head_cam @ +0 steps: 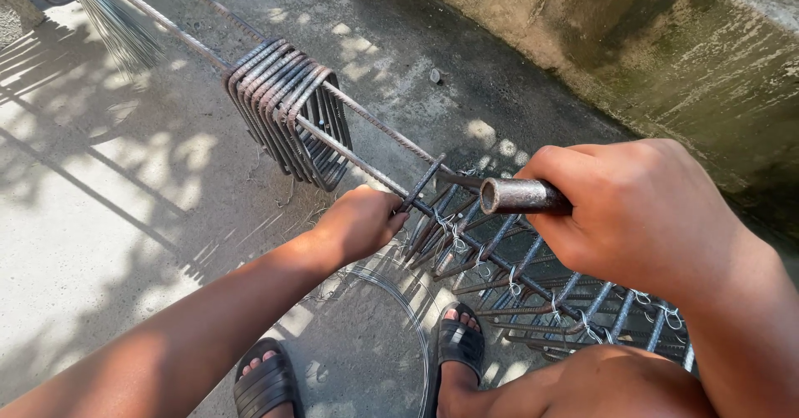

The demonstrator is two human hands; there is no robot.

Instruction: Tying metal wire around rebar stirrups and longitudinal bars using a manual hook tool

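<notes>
A concrete floor (125,218) fills the view, a wall (666,60) at 2 o'clock. A rebar cage (499,260) runs from 10 to 4 o'clock, loose stirrups (291,114) bunched at 11. The right hand (641,210) has its fingers wrapped tight round a metal pipe (516,195). The left hand (362,218), at centre, pinches a stirrup (420,187) on the bar. Wire (399,301) coils at 6.
</notes>
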